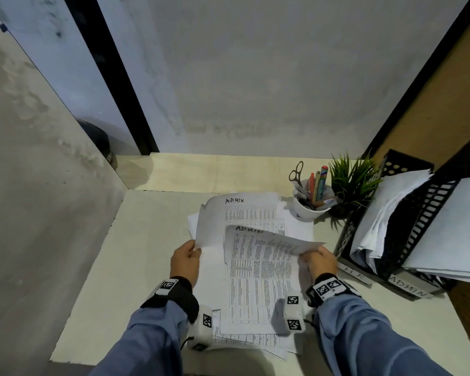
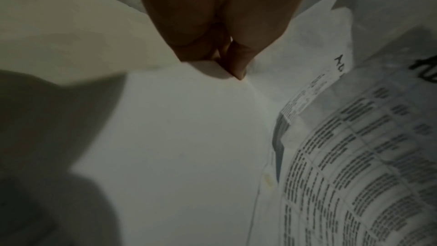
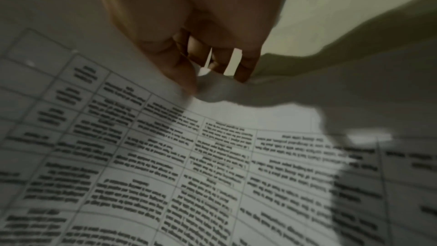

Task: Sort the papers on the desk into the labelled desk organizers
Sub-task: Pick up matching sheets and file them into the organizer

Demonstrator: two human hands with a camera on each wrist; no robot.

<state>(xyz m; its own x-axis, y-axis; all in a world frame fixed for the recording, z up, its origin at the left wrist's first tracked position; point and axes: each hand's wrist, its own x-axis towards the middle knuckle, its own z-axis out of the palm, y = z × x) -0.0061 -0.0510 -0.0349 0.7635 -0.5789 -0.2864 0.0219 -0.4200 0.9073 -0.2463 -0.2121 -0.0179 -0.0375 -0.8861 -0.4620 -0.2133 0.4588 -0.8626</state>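
A pile of printed papers (image 1: 255,294) lies in the middle of the white desk (image 1: 136,253). My left hand (image 1: 197,249) pinches the left edge of a raised sheet (image 1: 244,213) with ADMIN handwritten at its top. In the left wrist view its fingertips (image 2: 237,71) pinch that sheet's edge (image 2: 189,137). My right hand (image 1: 308,252) pinches the right edge of a second ADMIN sheet (image 1: 261,256) and lifts it off the pile. The right wrist view shows that hand (image 3: 203,76) gripping the printed sheet (image 3: 165,156). Black mesh organizers (image 1: 407,213) stand at the right, labelled HR (image 1: 353,273) and ADMIN (image 1: 408,289), with papers in them.
A white cup (image 1: 311,210) with scissors and pens stands behind the pile, with a small green plant (image 1: 350,183) beside it. A wall panel (image 1: 38,185) closes the desk's left side, and a wall stands behind. The desk's front edge (image 1: 73,362) is close to my arms.
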